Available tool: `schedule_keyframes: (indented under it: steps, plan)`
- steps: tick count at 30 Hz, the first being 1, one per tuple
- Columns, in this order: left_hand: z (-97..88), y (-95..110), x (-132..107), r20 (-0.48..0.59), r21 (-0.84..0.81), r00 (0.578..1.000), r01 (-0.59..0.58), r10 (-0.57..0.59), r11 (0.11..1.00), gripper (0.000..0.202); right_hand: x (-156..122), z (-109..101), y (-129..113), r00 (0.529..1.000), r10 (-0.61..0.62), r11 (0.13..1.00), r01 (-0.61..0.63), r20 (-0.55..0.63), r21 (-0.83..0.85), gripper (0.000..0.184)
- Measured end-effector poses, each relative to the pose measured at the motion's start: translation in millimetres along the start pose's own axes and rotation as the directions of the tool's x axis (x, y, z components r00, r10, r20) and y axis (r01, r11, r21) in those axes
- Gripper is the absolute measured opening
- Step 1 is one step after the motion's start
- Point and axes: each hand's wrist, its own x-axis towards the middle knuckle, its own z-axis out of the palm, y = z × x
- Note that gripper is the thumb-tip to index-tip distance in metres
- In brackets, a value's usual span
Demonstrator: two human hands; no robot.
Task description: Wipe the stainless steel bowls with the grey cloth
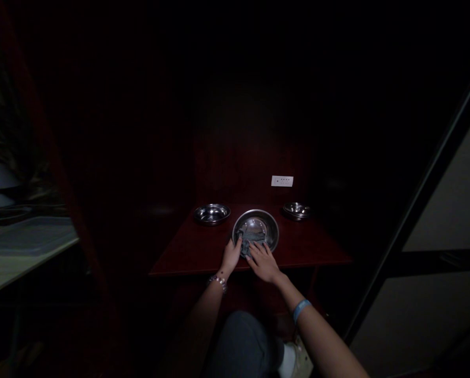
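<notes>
A round stainless steel bowl (275,231) is tilted toward me near the front of a dark red table. My left hand (231,257) grips its lower left rim, thumb on the inside. Inside the bowl lies a crumpled grey cloth (254,236), bunched along the near wall. My right hand (264,265) holds the cloth against that wall, its fingers over the fabric. Some of the cloth is hidden beneath these fingers. Whether the bowl's underside touches the table cannot be made out.
On the dark red table (180,252), another steel bowl (212,214) sits at back left and stacked steel bowls (297,211) at back right. A white power socket (282,181) is on the back wall. A pale side table (22,257) stands left, a framed panel (443,210) right.
</notes>
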Motion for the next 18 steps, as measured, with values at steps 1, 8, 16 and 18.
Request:
schedule_keyframes:
  steps: [1,8,16,18]
  plan:
    - [-0.1,0,0,0.008,0.004,1.000,-0.002,0.002,1.000,0.037,0,1,0,1.000,0.000,1.000,0.000,-0.007,-0.003,0.049]
    - [-0.9,-6,1,0.031,0.033,0.999,-0.034,0.033,0.999,0.040,-2,3,2,0.999,-0.020,1.000,0.020,-0.045,-0.006,0.046]
    - [1.5,-7,7,-0.012,0.031,1.000,0.029,-0.028,0.999,0.030,7,1,3,1.000,0.017,1.000,-0.017,0.026,0.003,0.049]
    - [0.8,-6,11,-0.008,0.030,0.999,0.052,-0.052,0.998,0.028,11,1,4,0.998,0.025,1.000,-0.025,0.049,0.011,0.050]
